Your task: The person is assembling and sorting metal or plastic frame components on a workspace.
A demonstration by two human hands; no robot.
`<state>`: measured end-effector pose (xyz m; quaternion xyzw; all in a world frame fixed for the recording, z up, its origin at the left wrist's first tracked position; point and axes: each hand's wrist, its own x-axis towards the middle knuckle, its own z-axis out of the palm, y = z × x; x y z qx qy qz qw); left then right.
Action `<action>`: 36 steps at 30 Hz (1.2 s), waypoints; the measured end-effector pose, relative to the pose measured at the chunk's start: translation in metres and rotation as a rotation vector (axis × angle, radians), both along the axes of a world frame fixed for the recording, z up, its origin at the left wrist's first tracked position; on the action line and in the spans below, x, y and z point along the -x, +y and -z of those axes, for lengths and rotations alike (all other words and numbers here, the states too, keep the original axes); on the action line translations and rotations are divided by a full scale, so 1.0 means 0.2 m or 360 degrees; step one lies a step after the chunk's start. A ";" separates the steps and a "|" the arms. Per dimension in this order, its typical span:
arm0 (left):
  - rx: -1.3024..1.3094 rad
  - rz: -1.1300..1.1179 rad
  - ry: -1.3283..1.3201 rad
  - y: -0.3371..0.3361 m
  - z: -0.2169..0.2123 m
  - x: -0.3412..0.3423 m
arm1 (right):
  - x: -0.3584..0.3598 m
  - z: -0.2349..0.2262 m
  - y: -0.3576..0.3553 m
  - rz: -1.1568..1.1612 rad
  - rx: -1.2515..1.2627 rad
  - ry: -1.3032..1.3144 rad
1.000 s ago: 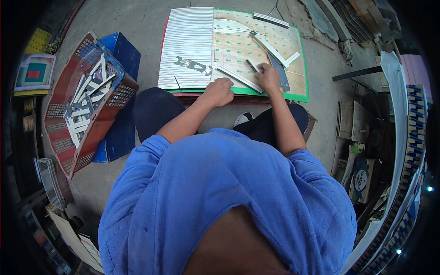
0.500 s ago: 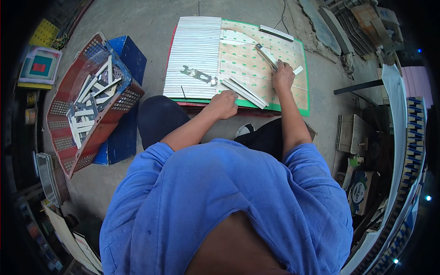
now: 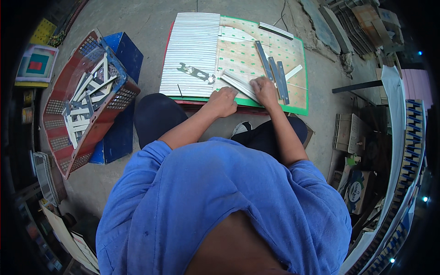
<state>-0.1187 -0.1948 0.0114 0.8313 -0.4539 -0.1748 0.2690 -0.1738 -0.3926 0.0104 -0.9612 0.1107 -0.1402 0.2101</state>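
Note:
My left hand (image 3: 223,101) rests closed at the near edge of a low work board (image 3: 238,55), touching the near end of a pale angled metal strip (image 3: 238,83). My right hand (image 3: 263,87) lies just right of it, fingers curled on the same strip. Two dark flat metal bars (image 3: 275,73) lie side by side beyond my right hand. A small grey metal bracket (image 3: 196,72) sits on the ribbed white sheet (image 3: 192,46) covering the board's left part. Whether either hand truly grips the strip is hard to tell.
A red mesh crate (image 3: 98,119) holding several white metal strips leans on a blue box (image 3: 126,59) at my left. Boxes, panels and a long rack (image 3: 408,156) crowd the right side. Concrete floor surrounds the board.
My right hand has drawn back from the dark bars toward the near edge and now sits beside my left hand on the pale strip. The view has shifted slightly.

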 end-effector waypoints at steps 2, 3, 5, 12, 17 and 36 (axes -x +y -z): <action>0.0022 0.0004 -0.0045 0.00 0.01 0.00 | -0.03 0.00 -0.05 0.0068 0.0097 -0.0056; 0.0021 0.0009 -0.0047 -0.01 0.02 0.00 | -0.07 0.00 -0.11 0.0251 0.0221 -0.0058; 0.0040 0.0003 -0.0090 0.00 0.03 0.00 | -0.12 0.00 -0.15 0.0428 0.0337 -0.0056; 0.0062 -0.0025 -0.0064 0.00 0.03 0.01 | -0.24 0.07 -0.23 0.0577 0.0462 0.0190; 0.0034 -0.0006 -0.0074 0.00 0.02 0.01 | -0.23 0.01 -0.22 0.0600 0.0291 0.0355; 0.0064 -0.0050 -0.0077 0.00 0.03 0.01 | 0.02 0.00 -0.05 0.0020 -0.0196 0.0136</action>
